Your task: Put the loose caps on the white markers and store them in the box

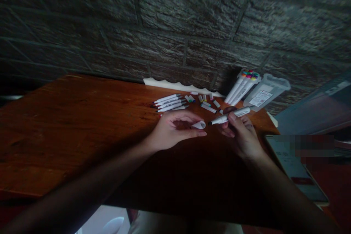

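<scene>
A white marker cap [199, 125] is pinched between the thumb and fingers of my left hand [175, 128], its hollow end facing right. My right hand [241, 128] grips a white marker [236, 114], whose dark tip points left at the cap. A small gap separates tip and cap. Behind my left hand lie several uncapped white markers [170, 103] side by side on the wooden table [68, 124]. Loose caps [216, 103] with coloured ends are scattered beyond my hands, near a capped-looking short white piece [208, 108].
At the back right, a clear case of upright markers [242, 86] with coloured ends leans beside a translucent plastic container [264, 91] bearing a label. A wavy-edged white strip [178, 87] runs along the stone-block wall [175, 25]. A flat greenish board or booklet [285, 153] is at right.
</scene>
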Available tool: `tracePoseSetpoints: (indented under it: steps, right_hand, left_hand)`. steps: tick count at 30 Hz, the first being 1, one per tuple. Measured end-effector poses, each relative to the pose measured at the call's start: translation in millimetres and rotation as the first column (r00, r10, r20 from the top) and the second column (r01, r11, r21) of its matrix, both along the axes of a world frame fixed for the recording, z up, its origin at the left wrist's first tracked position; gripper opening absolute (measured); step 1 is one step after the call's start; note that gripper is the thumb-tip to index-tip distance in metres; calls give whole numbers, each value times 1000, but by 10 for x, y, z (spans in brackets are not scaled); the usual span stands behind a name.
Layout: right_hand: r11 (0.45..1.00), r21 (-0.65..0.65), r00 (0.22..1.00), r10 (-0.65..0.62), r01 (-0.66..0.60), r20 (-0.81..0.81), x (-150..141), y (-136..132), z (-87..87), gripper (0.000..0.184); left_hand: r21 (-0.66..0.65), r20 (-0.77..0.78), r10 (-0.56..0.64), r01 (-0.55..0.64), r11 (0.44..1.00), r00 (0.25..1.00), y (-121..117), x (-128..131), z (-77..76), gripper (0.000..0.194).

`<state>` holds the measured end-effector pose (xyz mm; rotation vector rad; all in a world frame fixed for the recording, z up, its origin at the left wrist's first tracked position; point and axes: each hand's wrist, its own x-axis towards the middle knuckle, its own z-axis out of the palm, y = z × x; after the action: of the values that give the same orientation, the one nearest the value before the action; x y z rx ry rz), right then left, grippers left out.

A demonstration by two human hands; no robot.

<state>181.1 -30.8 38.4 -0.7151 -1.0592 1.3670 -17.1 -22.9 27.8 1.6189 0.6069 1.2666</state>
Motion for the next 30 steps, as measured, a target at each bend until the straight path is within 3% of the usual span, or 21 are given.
tracePoseSetpoints:
  steps: [10, 18, 30]
  right_hand:
    - [995, 74, 990, -70, 61, 120, 22, -9, 8, 22]
    - [976, 206, 946, -127, 66, 298, 110, -40, -48, 12]
    - [964, 252, 951, -157, 88, 267, 142, -25, -63, 8]
  left_hand:
    - [-35, -6, -11, 10, 999, 1000, -2, 6, 3, 27]
    - [-16, -31, -13, 12, 1000, 999, 10, -2, 6, 25]
    - [-21, -35, 4, -5, 1000, 999, 18, -12, -9, 27]
